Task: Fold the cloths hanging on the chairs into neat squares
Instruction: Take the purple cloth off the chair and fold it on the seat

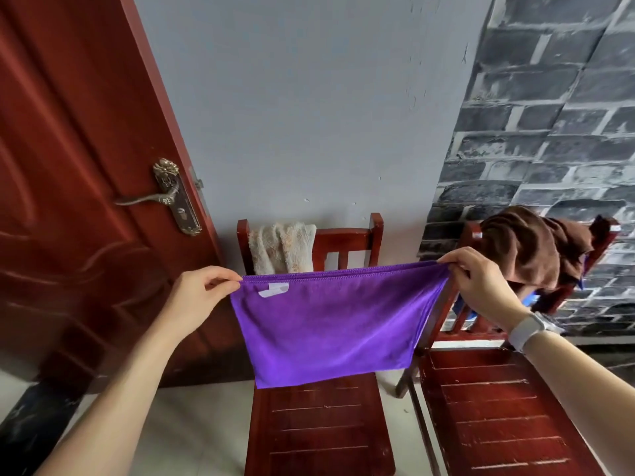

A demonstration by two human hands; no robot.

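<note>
The left hand (201, 290) pinches the upper left corner of the purple cloth (330, 324) between thumb and curled fingers; the right hand (476, 278) pinches the upper right corner the same way. The cloth hangs clear between the two hands, top edge stretched taut and near level, long axis running hand to hand, body falling below both hands in front of the near chair (319, 424). A white label (274, 289) sits just below the top edge, close to the left hand. The lower corners hang free and ungripped, directly below each hand. Judged step: the cloth is spread for its first fold; the coming move most likely brings one hand across to the other to halve the long axis, or lowers the cloth onto the seat below. Both hands are equally near their corners. Beyond the left hand, a cream towel (281, 249) is draped over the chair back; beyond the right hand, a brown cloth (536, 252) is bunched on the second chair (498, 424). Both remain unfolded.
</note>
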